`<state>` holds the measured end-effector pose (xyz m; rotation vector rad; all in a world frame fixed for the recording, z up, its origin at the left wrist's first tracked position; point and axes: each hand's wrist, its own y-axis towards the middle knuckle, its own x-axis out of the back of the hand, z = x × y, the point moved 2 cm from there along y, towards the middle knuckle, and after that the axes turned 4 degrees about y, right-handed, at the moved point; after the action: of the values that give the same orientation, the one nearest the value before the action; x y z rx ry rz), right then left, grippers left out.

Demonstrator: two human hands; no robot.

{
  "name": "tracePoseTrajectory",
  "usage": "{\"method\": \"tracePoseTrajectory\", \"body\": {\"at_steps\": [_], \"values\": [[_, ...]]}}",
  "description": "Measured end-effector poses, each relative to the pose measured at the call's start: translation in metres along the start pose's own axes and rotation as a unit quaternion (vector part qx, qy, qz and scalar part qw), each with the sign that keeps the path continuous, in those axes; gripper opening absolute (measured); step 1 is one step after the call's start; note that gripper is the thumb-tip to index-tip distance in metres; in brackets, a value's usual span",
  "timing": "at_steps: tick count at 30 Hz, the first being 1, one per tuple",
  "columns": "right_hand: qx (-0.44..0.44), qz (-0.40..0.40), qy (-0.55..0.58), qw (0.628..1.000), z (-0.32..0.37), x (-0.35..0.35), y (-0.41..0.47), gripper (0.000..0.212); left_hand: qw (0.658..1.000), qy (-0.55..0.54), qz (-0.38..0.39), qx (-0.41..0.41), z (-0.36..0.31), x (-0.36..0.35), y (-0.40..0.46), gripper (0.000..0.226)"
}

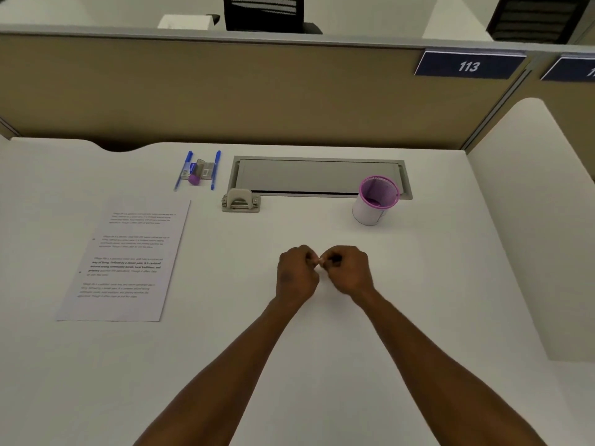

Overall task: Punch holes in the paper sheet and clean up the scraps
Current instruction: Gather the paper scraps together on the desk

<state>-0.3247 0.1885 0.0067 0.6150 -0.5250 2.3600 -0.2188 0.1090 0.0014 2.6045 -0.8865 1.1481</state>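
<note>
left hand [296,273] grip curled, right hand [346,270] likewise | fingertips meeting, perhaps pinching scraps | paper sheet [125,260] left

Both forearms reach forward and converge. The left hand [296,273] and right hand [346,270] are curled into loose fists, fingertips meeting between them, knuckles up.

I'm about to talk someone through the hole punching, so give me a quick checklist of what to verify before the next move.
1. Paper sheet flat on the desk, unobstructed: ok.
2. Hole punch within view, upright, free: ok.
3. Sheet inserted in the punch: not ok, they lie apart.
4. Left hand free: cannot tell, fingers curled against the right hand.
5. Purple-rimmed mesh cup upright for scraps: ok.
</note>
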Motion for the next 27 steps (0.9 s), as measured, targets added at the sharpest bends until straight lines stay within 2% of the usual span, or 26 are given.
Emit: {"method": "tracePoseTrajectory", "body": {"at_steps": [4, 10, 18, 21, 27], "values": [[-0.010, -0.035, 0.114, 0.993, 0.015, 0.050, 0.022, 0.006, 0.998, -0.054, -0.020, -0.031, -0.049, 0.008, 0.030, 0.014], [0.009, -0.085, 0.145, 0.986, 0.034, 0.123, 0.068, 0.004, 0.992, -0.078, -0.017, -0.094, -0.128, 0.010, 0.088, 0.004], [0.041, -0.120, -0.044, 0.991, 0.023, 0.149, 0.117, 0.003, 0.996, -0.006, 0.024, -0.091, -0.155, -0.017, 0.136, 0.010], [0.077, -0.096, -0.128, 0.984, 0.016, 0.142, 0.122, 0.017, 0.994, 0.050, 0.043, -0.087, -0.149, -0.026, 0.137, 0.017], [0.110, -0.095, -0.242, 0.959, 0.015, 0.137, 0.119, 0.022, 0.985, 0.131, 0.034, -0.111, -0.146, -0.029, 0.133, 0.019]]}}
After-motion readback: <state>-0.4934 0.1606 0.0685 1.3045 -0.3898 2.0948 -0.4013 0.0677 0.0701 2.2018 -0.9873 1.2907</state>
